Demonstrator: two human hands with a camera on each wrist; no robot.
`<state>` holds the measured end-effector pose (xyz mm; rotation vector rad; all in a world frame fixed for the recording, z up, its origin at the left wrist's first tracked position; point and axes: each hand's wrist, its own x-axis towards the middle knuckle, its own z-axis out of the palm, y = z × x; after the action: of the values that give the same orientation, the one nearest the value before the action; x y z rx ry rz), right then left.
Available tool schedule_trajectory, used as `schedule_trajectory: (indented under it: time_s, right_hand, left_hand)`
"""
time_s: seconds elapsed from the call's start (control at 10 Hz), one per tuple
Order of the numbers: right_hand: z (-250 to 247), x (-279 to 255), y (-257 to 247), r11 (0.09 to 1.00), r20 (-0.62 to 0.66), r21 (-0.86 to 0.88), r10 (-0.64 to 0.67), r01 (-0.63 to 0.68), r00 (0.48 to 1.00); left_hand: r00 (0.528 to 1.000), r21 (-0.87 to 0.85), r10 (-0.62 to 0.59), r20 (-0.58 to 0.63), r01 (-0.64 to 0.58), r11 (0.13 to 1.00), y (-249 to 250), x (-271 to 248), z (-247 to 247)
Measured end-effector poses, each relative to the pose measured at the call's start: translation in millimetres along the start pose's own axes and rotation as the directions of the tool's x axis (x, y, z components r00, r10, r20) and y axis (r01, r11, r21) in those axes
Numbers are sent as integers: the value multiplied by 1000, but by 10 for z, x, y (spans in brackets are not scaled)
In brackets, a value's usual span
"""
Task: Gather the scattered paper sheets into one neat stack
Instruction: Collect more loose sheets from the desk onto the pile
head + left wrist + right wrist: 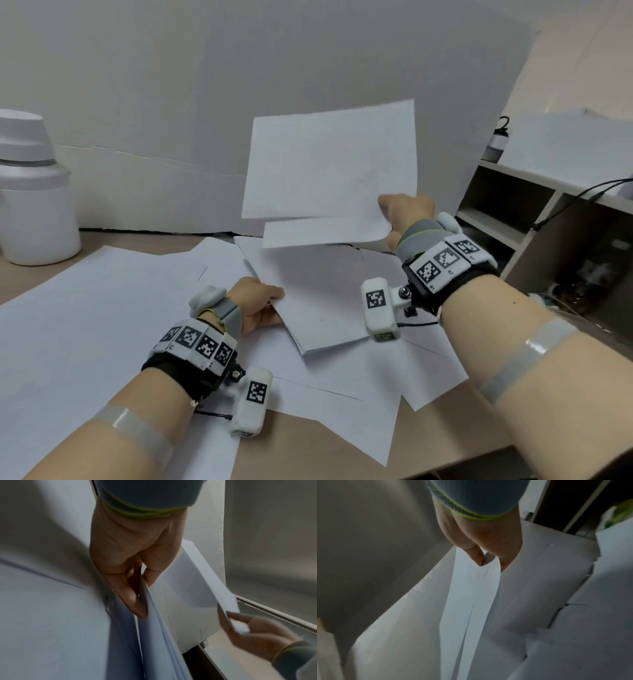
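Pinching two thin, floppy white paper sheets (329,164) at their sagging corner in right hand (407,214); gripping partial white paper stack (318,301) edgewise in left hand (257,301); judged light, slippery, crease-prone.

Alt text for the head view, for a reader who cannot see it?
The right hand holds two white sheets raised above the desk while the left hand grips the edge of a thin paper stack. More loose sheets lie spread over the wooden desk; a white bottle stands far left.
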<state>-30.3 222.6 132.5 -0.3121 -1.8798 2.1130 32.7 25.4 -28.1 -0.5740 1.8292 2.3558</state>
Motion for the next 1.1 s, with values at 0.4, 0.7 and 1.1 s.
schedule_trajectory:
  time_s: [0.4,0.7,1.1]
  right_hand:
    - [-549,328,1020,856,98,-474,286,-208,953]
    - [-487,350,1131,820,31,-450,410,-353,912]
    - [-653,178,921,740,202,-599,509,-305,837]
  left_hand:
    - [1000,-57,13,17,-12,998,-12,68,-47]
    - [1000,23,-8,29,7,1000,-60,90,-56]
    - [989,-43,142,-28,-143,989,-27,153,-93]
